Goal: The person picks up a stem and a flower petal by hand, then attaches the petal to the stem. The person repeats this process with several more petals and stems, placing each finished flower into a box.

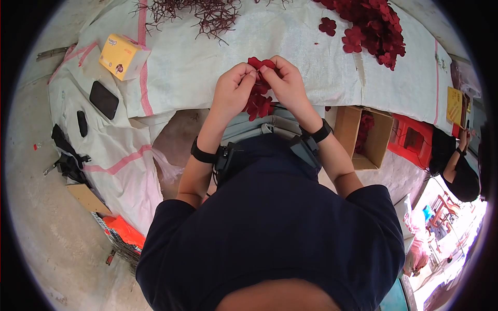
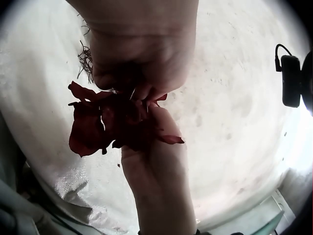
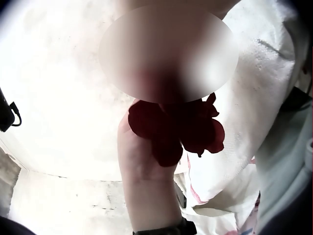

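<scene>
In the head view, both hands meet over the near edge of the cloth-covered table at a cluster of dark red artificial flowers (image 1: 258,106). My left hand (image 1: 234,88) pinches the cluster between thumb and curled fingers. From the other side, my right hand (image 1: 288,85) grips a red petal piece at the top. Petals (image 2: 88,129) spread out below the fingers in the left wrist view, where a thin pale strand shows at the fingertips. The right wrist view has flat rounded petals (image 3: 166,147) hanging in front of the left hand; a blurred patch hides the fingertips there.
Dark branching stems (image 1: 199,15) lie at the table's far side, with a heap of red flowers (image 1: 373,31) to the right. On the left are a yellow tissue pack (image 1: 119,56) and a black phone (image 1: 104,100). A cardboard box (image 1: 367,153) holding red flowers stands below right, beside a red stool (image 1: 412,140).
</scene>
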`<state>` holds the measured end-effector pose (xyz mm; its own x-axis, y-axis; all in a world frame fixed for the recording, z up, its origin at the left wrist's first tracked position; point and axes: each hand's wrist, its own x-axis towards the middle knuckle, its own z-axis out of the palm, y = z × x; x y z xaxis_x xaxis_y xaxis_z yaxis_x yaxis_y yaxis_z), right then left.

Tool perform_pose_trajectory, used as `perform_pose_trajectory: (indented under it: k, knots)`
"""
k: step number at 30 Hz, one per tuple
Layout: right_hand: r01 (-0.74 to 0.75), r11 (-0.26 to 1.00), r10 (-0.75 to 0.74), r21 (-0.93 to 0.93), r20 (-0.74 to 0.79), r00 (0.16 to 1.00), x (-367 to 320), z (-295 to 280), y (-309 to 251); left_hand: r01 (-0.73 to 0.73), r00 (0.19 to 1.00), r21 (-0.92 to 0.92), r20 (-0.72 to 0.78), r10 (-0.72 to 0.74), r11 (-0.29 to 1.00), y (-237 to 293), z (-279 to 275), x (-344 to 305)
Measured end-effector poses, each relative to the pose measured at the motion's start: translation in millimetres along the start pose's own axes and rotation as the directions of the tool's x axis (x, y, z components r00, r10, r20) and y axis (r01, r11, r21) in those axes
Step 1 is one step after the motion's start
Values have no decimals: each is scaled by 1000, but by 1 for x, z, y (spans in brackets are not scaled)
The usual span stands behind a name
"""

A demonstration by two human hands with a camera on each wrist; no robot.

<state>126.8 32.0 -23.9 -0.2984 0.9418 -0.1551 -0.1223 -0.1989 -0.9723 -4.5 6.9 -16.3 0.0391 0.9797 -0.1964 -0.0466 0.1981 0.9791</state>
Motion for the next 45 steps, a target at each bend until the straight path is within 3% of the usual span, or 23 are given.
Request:
perform_pose_trajectory:
  k: [6,9,10,12,13,14,17,21,22,24,25,26,27,29,33,38,41,42,43,45]
  knots:
    - [-19,997,19,-80,4,1000,3,-1,4,46,999,-22,-9,-47,999,0,-1,-1]
    - [-30,995,36,-92,58,998,9,-7,-2,-47,994,201,-88,66,979,3,-2,1]
    - [-142,990,142,-11,57,988,10,-8,-8,-49,994,203,-87,68,978,9,-2,1]
    - [-357,922,348,147,83,934,12,-9,-15,-293,935,560,-1,354,775,21,-3,0]
    - [-356,923,347,145,84,934,13,-10,-14,-387,879,697,81,470,604,25,-2,-1]
    - [-388,912,374,135,116,920,13,-11,-13,-390,877,695,80,474,604,26,-3,-3]
    - [-430,898,414,97,146,898,15,-24,-15,-540,758,809,346,553,232,26,-8,1]
    - [-462,882,441,91,185,879,16,-33,-15,-583,724,793,406,558,180,29,-6,6]
    - [-328,943,332,-59,61,941,19,-42,-12,-591,713,787,408,570,176,28,-9,9]
    - [-82,919,40,-387,-116,992,28,-64,-6,-542,767,784,314,559,303,24,-19,14]
    - [13,772,-179,-635,-198,964,34,-80,-4,-511,795,778,266,545,366,22,-23,15]
    - [51,549,-402,-834,-210,891,41,-98,-4,-514,791,778,265,552,362,19,-28,14]
    - [56,547,-408,-835,-207,889,47,-113,-4,-415,854,746,123,505,521,15,-32,12]
    - [92,166,-619,-982,-31,785,59,-137,-5,-187,933,588,-144,330,787,11,-37,7]
    - [52,30,-591,-998,25,806,78,-156,11,-116,963,468,-162,214,876,18,-31,-1]
    - [58,67,-590,-996,8,808,90,-161,16,-57,970,300,-209,124,952,14,-27,-5]
    - [-10,639,-379,-769,-325,866,73,-133,0,-37,974,293,-202,99,956,14,-28,-5]
    - [13,851,-235,-526,-358,904,65,-120,-1,-24,975,295,-205,87,955,13,-26,-5]
    - [9,974,-90,-228,-347,934,57,-102,-3,-20,975,301,-207,86,953,12,-25,-4]
    - [-57,997,66,50,-208,976,38,-68,-8,-18,975,312,-206,86,950,11,-20,-2]
